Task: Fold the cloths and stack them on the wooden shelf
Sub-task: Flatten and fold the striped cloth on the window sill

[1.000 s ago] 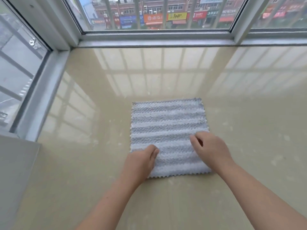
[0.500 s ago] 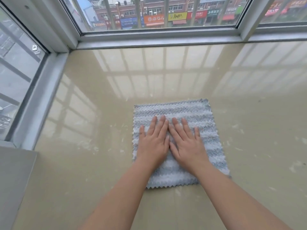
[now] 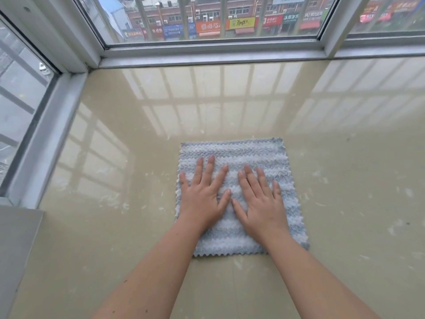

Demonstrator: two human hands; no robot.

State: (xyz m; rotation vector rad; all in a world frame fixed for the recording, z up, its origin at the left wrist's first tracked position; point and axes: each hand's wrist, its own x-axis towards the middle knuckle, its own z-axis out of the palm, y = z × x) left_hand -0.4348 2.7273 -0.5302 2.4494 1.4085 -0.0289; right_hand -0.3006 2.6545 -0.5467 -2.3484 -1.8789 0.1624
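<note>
Currently our left hand (image 3: 202, 200) and right hand (image 3: 261, 203) lie flat side by side, each grip spread and pressing the striped grey cloth (image 3: 232, 148), which lies on the beige window ledge (image 3: 115, 226). We judge it best to sweep outward toward the edges, flattening wrinkles before we fold.

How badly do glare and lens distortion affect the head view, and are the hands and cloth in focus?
Head view: the glossy beige surface mirrors the window bars as pale glare across its far half; the wide lens splays the window frame; daylight is soft, with barely any shadow; the striped cloth, left hand and right hand are sharp.
</note>
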